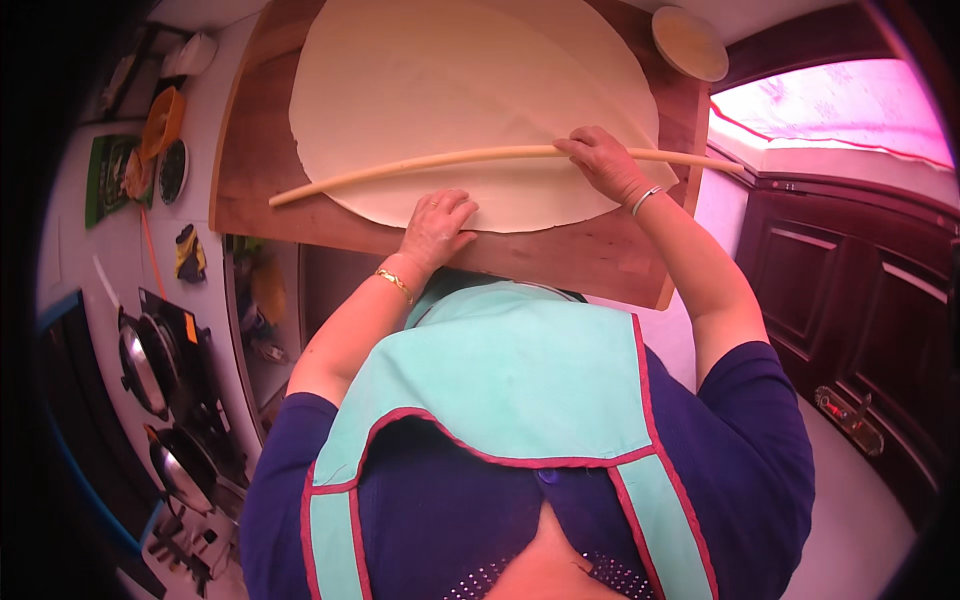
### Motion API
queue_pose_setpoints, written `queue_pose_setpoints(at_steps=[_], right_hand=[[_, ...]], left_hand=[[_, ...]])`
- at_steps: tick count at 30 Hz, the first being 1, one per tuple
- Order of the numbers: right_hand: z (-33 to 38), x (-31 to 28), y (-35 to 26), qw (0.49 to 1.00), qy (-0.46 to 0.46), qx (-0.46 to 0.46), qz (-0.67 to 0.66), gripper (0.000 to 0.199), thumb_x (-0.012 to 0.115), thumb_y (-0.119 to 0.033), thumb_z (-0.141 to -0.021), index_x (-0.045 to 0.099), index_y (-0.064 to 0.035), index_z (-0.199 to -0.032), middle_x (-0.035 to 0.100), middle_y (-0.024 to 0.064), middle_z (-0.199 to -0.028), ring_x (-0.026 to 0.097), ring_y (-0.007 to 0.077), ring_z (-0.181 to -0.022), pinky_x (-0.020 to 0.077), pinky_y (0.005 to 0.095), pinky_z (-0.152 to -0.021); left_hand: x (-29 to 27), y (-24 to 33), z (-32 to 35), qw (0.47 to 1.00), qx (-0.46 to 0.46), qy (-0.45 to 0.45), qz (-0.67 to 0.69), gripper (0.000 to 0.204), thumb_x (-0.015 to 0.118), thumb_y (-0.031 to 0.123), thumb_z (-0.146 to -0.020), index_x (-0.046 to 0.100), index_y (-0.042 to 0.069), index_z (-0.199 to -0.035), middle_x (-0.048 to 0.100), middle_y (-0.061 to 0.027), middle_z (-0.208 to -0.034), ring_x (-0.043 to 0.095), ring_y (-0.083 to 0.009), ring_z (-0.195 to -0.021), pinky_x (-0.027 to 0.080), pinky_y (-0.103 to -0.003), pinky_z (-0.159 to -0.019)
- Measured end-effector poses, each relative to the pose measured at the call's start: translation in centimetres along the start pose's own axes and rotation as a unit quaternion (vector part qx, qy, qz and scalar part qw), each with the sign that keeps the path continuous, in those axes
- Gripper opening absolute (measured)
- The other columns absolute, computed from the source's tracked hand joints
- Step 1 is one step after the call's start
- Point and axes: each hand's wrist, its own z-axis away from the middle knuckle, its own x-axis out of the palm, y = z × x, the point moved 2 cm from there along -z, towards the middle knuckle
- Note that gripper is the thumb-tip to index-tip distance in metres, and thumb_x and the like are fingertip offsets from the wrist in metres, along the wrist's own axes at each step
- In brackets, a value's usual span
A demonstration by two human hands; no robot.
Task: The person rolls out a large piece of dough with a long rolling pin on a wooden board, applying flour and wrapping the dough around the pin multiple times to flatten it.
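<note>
A large, thin round sheet of dough (460, 80) is spread over the wooden board (250, 130) before me. Across its near part lies a long, slim rolling pin (420, 163), both ends reaching past the dough. My right hand (603, 165) grips the pin right of its middle, fingers curled over it. My left hand (437, 228) rests on the near edge of the dough, thumb apart from the fingers and nothing seen in it. Dough shows on both sides of the pin.
A round dish (690, 43) with pale contents stands at the board's far right corner. On the right is a dark door (830, 270) with a metal handle (850, 420). Pans (150, 365) and an orange basket (163, 122) are along the left side.
</note>
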Motion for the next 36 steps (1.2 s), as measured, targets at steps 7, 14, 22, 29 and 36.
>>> queue_pose_setpoints(at_steps=[7,14,22,29,36], right_hand=[[0.9,2.8,-0.7,0.999,-0.003,0.029,0.038,0.026,0.058,-0.003,-0.079,0.068,-0.0106,-0.103,0.062,0.009,-0.094,0.059,0.0287,-0.09,0.0506,0.0386,-0.077],[0.8,3.5,-3.0,0.994,-0.016,0.101,0.038,0.023,0.057,-0.008,-0.081,0.068,-0.0101,-0.102,0.062,0.0101,-0.095,0.059,0.0293,-0.092,0.0498,0.0394,-0.079],[0.8,2.2,-2.1,0.974,0.041,0.217,-0.053,0.03,0.062,-0.026,-0.088,0.066,-0.0058,-0.109,0.065,0.0133,-0.108,0.058,0.0346,-0.103,0.0472,0.0452,-0.088],[-2.3,7.6,-5.3,0.988,0.033,0.112,0.104,0.053,0.061,-0.038,-0.089,0.054,-0.0055,-0.13,0.054,0.0147,-0.133,0.048,0.0333,-0.126,0.037,0.0477,-0.106],[-3.5,9.4,-9.3,0.985,-0.122,0.085,0.089,0.072,0.06,-0.046,-0.087,0.038,-0.0073,-0.144,0.037,0.0133,-0.15,0.032,0.0321,-0.141,0.0253,0.051,-0.114]], left_hand=[[1.0,-0.9,0.7,0.997,0.066,0.009,-0.043,0.025,0.072,0.011,-0.076,0.059,0.011,-0.096,0.059,-0.0056,-0.11,0.056,-0.0269,-0.109,0.044,-0.041,-0.094],[1.0,-1.3,0.1,0.995,0.06,0.043,-0.068,0.014,0.064,0.009,-0.077,0.056,0.01,-0.089,0.059,-0.0076,-0.095,0.059,-0.0263,-0.094,0.047,-0.04,-0.085],[-0.3,-7.9,-11.3,0.993,0.058,0.087,-0.057,0.013,0.061,0.01,-0.085,0.056,0.01,-0.097,0.06,-0.0099,-0.091,0.06,-0.0306,-0.086,0.049,-0.042,-0.075],[1.9,-9.1,-11.5,0.987,-0.004,0.152,-0.053,0.021,0.071,0.016,-0.082,0.063,0.011,-0.101,0.062,-0.0068,-0.094,0.061,-0.0284,-0.087,0.05,-0.04,-0.079],[1.5,-7.1,-6.5,0.991,-0.053,0.111,0.045,0.012,0.068,0.013,-0.084,0.065,0.007,-0.094,0.064,-0.0096,-0.092,0.061,-0.0312,-0.089,0.051,-0.042,-0.079]])
